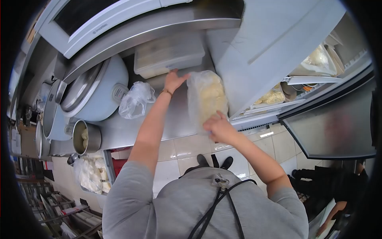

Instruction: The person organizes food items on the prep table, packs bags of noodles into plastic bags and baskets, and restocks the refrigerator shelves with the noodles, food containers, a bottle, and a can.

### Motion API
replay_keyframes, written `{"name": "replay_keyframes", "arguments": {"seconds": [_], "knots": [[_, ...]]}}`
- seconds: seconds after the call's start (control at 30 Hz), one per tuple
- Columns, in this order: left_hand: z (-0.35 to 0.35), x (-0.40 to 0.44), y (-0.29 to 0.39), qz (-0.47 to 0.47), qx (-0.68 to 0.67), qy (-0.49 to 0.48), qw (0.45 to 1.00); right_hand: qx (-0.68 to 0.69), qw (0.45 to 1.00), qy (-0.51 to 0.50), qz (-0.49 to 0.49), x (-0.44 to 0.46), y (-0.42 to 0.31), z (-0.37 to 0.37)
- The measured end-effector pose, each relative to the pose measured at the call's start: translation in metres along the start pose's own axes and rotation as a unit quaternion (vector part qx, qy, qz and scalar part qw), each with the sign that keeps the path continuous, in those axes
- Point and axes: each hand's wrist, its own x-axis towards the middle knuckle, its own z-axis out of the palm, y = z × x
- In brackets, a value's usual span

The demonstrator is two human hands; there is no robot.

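A clear plastic bag (209,93) with a pale yellow mass inside lies on the steel counter, against the white cabinet side. My right hand (219,126) is closed on its near end, fingers curled at the plastic. My left hand (174,81) reaches to the bag's far left side with thumb and fingers spread; it seems to hold nothing. Just beyond those fingertips stands a lidded translucent plastic tub (169,55). Left of my forearm rests a crumpled clear plastic bag (137,99).
Large pale blue cookers (99,93) and a steel pot (86,137) line the counter's left. On the right a fridge door (334,127) stands open beside stocked shelves (294,81). Below is a crate of white bagged items (93,173). Another person (334,183) is at lower right.
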Motion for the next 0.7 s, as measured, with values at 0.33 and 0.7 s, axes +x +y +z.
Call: {"name": "replay_keyframes", "arguments": {"seconds": [0.33, 0.7], "knots": [[0.024, -0.04, 0.091, 0.399, 0.202, -0.329, 0.832, 0.068, 0.983, -0.015, 0.169, -0.05, -0.031, -0.077], [-0.117, -0.039, 0.169, 0.203, -0.13, -0.113, 0.964, 0.483, 0.857, 0.173, 0.038, -0.069, -0.02, -0.101]]}}
